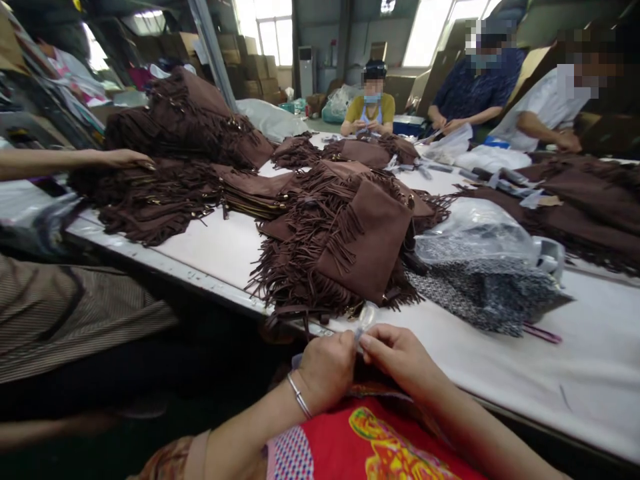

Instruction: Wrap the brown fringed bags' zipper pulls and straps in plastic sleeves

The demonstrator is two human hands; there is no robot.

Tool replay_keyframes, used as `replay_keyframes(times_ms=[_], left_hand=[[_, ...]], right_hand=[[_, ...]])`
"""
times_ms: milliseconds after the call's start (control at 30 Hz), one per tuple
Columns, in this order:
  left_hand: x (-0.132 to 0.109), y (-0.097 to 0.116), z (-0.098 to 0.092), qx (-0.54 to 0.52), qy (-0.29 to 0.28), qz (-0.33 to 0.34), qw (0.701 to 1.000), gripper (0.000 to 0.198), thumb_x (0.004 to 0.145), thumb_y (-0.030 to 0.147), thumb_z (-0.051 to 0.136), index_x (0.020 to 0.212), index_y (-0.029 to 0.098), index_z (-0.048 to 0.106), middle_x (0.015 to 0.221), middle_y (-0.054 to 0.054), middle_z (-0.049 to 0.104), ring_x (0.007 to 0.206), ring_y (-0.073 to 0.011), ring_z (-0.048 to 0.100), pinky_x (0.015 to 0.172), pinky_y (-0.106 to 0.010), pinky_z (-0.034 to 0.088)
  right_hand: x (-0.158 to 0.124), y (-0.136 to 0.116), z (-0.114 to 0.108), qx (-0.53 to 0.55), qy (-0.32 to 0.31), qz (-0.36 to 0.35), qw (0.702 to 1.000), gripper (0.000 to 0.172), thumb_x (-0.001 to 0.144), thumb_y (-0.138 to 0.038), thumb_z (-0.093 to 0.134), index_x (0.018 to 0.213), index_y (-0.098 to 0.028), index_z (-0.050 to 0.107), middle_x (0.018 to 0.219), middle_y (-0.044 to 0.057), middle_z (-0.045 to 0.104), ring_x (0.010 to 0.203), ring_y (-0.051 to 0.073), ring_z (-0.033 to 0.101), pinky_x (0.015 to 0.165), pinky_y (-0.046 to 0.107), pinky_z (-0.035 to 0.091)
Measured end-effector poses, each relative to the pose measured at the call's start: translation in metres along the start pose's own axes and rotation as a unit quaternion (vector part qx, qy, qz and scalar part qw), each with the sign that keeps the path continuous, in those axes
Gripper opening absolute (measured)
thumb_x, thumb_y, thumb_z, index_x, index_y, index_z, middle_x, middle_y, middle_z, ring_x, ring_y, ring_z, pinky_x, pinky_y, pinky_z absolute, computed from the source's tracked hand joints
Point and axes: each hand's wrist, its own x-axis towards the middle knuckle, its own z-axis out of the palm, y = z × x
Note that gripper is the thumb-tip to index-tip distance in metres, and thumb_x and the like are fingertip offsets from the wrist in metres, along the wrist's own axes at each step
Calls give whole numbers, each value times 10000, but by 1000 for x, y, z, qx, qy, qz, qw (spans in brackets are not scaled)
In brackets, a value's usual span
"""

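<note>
My left hand (329,368), with a silver bangle at the wrist, is closed on a small clear plastic piece (367,316) at the table's near edge. Against it, my right hand (397,353) pinches the same piece between thumb and fingers. Just beyond both hands lies a pile of brown fringed bags (373,233), the top one tilted with its smooth face up. The lower part of the plastic piece is hidden by my fingers.
A grey speckled cloth (493,293) and a clear plastic bag (475,230) lie right of the pile. More brown bags (175,120) are heaped at the left, where another person's hand (125,159) touches them. Several people work around the white table (565,360).
</note>
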Motion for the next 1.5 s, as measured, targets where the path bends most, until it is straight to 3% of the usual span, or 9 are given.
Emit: replay_keyframes(times_ms=[333, 533, 667, 767, 1100, 1233, 1367, 1433, 1500], left_hand=[[-5, -1, 4, 64, 32, 27, 997, 166, 911, 197, 389, 893, 159, 550, 728, -69, 644, 606, -222, 629, 519, -313, 483], [-7, -3, 13, 74, 96, 49, 991, 428, 914, 194, 406, 1330, 95, 372, 798, -72, 662, 649, -205, 647, 550, -292, 490], [-5, -6, 10, 48, 68, 45, 995, 212, 911, 210, 401, 1047, 138, 548, 764, -63, 647, 641, -202, 635, 553, -295, 485], [-4, -6, 7, 20, 48, 14, 999, 162, 898, 208, 403, 872, 166, 557, 741, -63, 644, 630, -203, 625, 549, -296, 471], [4, 5, -2, -230, 16, -51, 972, 289, 941, 255, 343, 810, 164, 584, 761, -71, 635, 701, -168, 582, 657, -281, 412], [7, 9, -4, -388, -19, -123, 913, 318, 923, 333, 404, 679, 173, 531, 610, -2, 540, 576, -123, 490, 567, -254, 360], [7, 9, -6, -609, -112, -215, 756, 308, 880, 434, 455, 717, 176, 503, 528, 66, 424, 407, -71, 342, 428, -219, 294], [5, 8, -7, -689, -134, -224, 676, 292, 847, 452, 517, 776, 169, 509, 544, 80, 424, 380, -48, 304, 407, -204, 286], [3, 5, -7, -738, -138, -221, 622, 304, 820, 457, 578, 818, 157, 527, 556, 78, 444, 385, -37, 308, 421, -198, 310]], right_hand=[[16, 19, 12, -79, 82, 73, 991, 336, 719, -461, 570, 540, -177, 549, 476, -18, 536, 473, 108, 431, 497, 245, 322], [12, 11, 9, -82, 94, 84, 989, 307, 698, -441, 569, 545, -176, 555, 480, -14, 550, 474, 107, 444, 495, 242, 323], [8, 7, 8, -42, 79, 99, 991, 300, 683, -441, 591, 561, -167, 571, 469, -25, 534, 441, 88, 406, 463, 232, 298], [4, 10, 9, 1, 60, 108, 992, 262, 671, -415, 608, 634, -156, 615, 490, -31, 546, 423, 80, 396, 439, 224, 284], [-1, 28, 16, 139, 107, 110, 978, 235, 695, -394, 651, 693, -171, 576, 472, -59, 517, 363, 65, 379, 390, 210, 255], [-2, 28, 13, 175, 77, 110, 975, 254, 706, -397, 660, 654, -171, 559, 426, -83, 433, 372, 62, 357, 405, 209, 244], [-3, 26, 9, 198, 43, 99, 974, 289, 717, -415, 672, 639, -164, 551, 448, -84, 423, 404, 55, 325, 428, 209, 232], [-2, 25, 7, 185, 36, 68, 980, 306, 731, -434, 672, 652, -159, 563, 475, -73, 457, 432, 61, 349, 445, 210, 243], [-1, 24, 4, 160, 33, 36, 986, 312, 741, -442, 670, 662, -153, 583, 511, -57, 505, 463, 70, 385, 468, 213, 270]])
